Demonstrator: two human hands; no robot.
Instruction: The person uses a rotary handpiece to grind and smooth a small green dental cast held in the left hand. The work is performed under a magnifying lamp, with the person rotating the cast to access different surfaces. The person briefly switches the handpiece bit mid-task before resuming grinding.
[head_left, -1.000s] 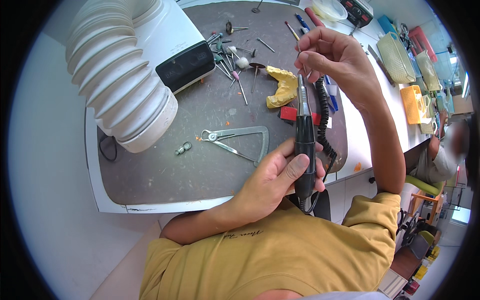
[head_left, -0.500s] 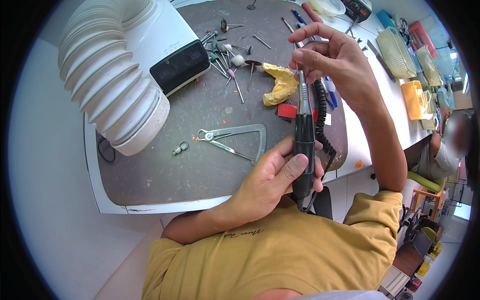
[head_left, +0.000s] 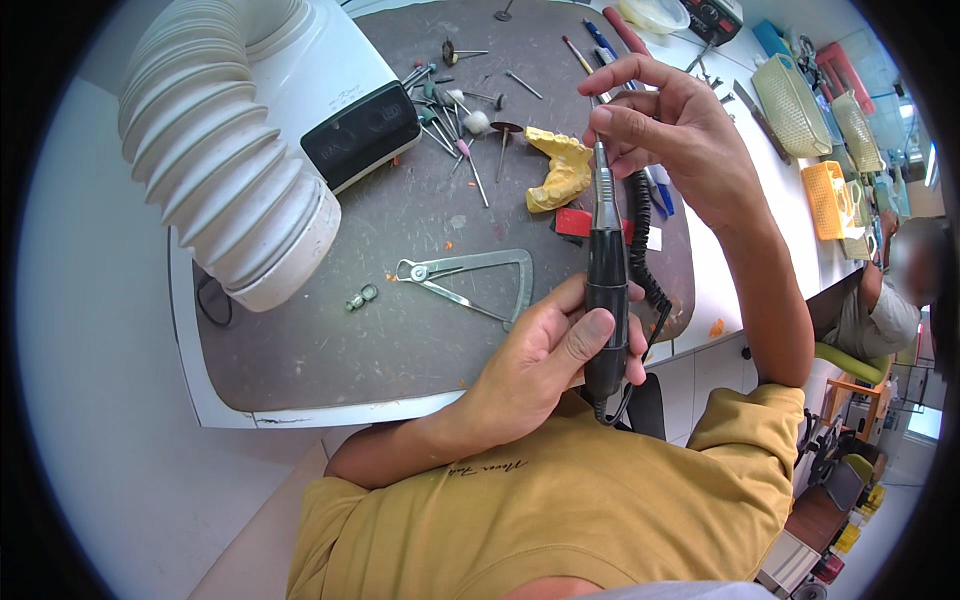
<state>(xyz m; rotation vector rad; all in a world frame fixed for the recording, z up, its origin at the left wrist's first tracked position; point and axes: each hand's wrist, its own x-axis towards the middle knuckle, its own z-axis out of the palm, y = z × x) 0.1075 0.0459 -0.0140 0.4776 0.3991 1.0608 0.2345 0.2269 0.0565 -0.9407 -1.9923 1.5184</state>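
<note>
My left hand (head_left: 545,350) is wrapped round the black body of a rotary handpiece (head_left: 607,265), which stands nearly upright in view with its silver nose pointing away from me. At that nose my right hand (head_left: 685,130) is closed in a pinch on a thin metal bur, whose head the fingers mostly hide. Left of the nose lies a yellow dental cast (head_left: 563,172). A metal caliper (head_left: 522,285) rests nearer to me, beside a small silver dental casting (head_left: 361,297). Several loose burs (head_left: 465,115) with coloured heads are scattered farther off.
A white ribbed suction hose (head_left: 225,160) hangs at the left by a white box with a dark front (head_left: 360,132). A coiled cord (head_left: 642,240) runs beside the handpiece. Pens, a red piece (head_left: 574,221) and baskets (head_left: 792,105) are to the right; another person sits far right.
My right hand has shifted slightly to the right and down at the handpiece's nose, still pinching. The left hand and the handpiece are almost where they were.
</note>
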